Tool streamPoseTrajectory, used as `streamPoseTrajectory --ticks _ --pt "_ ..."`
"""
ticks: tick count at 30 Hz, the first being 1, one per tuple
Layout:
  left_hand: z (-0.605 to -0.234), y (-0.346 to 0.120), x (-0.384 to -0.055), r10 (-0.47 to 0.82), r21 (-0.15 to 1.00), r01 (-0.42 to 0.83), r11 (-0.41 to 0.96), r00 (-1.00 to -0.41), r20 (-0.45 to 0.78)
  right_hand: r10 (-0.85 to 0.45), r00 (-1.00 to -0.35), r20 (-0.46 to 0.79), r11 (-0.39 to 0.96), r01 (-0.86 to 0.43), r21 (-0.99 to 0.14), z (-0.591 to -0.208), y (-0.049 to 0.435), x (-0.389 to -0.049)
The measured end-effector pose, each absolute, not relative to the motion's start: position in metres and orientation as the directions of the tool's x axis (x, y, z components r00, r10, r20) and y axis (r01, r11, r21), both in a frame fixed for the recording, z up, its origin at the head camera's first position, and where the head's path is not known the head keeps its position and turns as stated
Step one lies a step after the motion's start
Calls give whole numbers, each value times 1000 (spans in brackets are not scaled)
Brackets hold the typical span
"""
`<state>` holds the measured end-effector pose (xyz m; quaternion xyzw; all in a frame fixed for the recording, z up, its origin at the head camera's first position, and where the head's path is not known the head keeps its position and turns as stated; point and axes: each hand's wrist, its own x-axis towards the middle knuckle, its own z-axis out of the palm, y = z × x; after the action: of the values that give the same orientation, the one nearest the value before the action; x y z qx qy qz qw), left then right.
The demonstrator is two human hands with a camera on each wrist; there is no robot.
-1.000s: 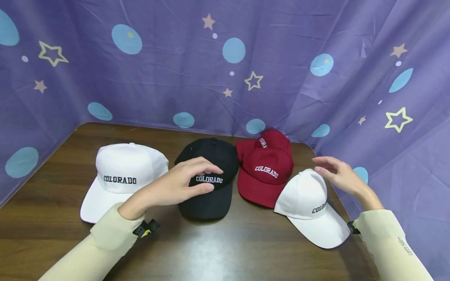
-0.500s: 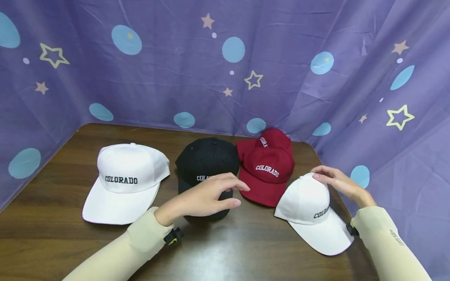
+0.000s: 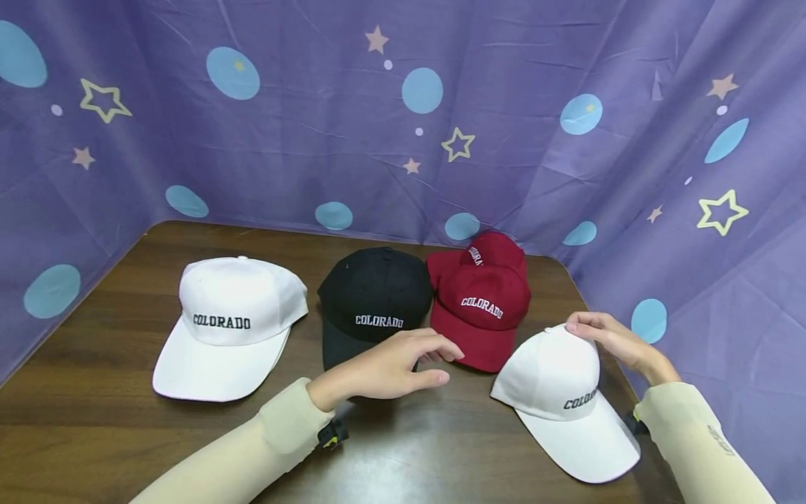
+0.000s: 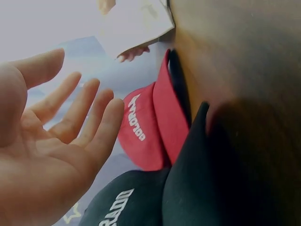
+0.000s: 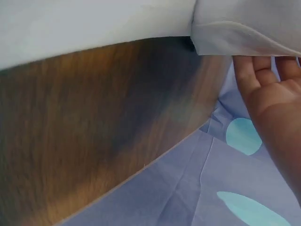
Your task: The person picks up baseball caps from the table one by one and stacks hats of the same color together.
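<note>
At the right side of the table, my right hand (image 3: 620,348) pinches the crown top of a white baseball cap (image 3: 548,371) lettered in black. Its brim points toward the front right. In the right wrist view, the fingers (image 5: 244,70) meet the cap's cloth (image 5: 244,37), their tips hidden by it. My left hand (image 3: 393,365) hovers before a black baseball cap (image 3: 371,287), partly covering its brim, fingers relaxed and apart with nothing between them. The left wrist view shows its palm (image 4: 51,160) and a red baseball cap (image 4: 141,127) beyond.
Behind the right-hand cap, two overlapping red caps stand beside the black one, the rear one (image 3: 500,245) mostly covered. Another white cap (image 3: 229,294) sits at the left of the wooden table (image 3: 88,350). A purple star-patterned curtain (image 3: 302,105) encloses the back and sides.
The right hand has come down onto the white cap's crown, and the cap has shifted toward the front. My left hand has moved right and slightly nearer, across the front of the black cap.
</note>
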<state>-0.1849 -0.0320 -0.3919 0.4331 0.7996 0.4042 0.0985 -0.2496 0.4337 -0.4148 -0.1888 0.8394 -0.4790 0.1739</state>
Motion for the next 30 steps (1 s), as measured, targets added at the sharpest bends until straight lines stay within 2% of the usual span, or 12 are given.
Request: streamPoseTrajectory --ticks 5,14,21,30 --pt "-397 -24 -185 763 790 537 295 -630 144 -543 -834 -96 367 -133 -920 -413 429 -245" --pt "-400 -21 -185 758 804 511 304 -641 121 -629 -778 1 370 -300 -879 -380 391 -229" --pt "-401 -20 -187 750 829 479 289 -652 115 -732 -677 75 263 -383 -886 -365 357 -217" --pt "-407 -27 -184 789 889 401 221 -609 79 -757 -648 84 215 -369 -904 -357 317 -208"
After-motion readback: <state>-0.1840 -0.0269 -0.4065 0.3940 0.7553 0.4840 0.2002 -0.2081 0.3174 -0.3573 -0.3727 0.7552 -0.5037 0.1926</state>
